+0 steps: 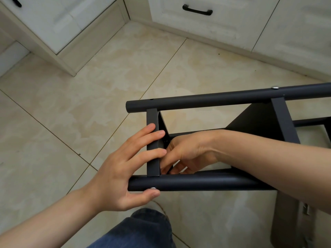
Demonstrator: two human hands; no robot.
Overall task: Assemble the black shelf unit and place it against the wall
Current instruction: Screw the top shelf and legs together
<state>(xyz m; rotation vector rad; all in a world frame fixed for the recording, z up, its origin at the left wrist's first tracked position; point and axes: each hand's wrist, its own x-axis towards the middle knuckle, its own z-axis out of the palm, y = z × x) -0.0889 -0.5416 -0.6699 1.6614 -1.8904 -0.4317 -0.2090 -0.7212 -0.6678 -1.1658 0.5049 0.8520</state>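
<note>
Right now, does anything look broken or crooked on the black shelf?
Nothing looks broken. The shelf unit just lies on its side, not standing yet, with the left hand resting on its crossbar and the right hand reaching inside. The floor tiles have yellowish stains.

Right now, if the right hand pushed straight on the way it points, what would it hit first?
Probably the flat crossbar, close ahead of the right hand; depth there is unclear.
</note>
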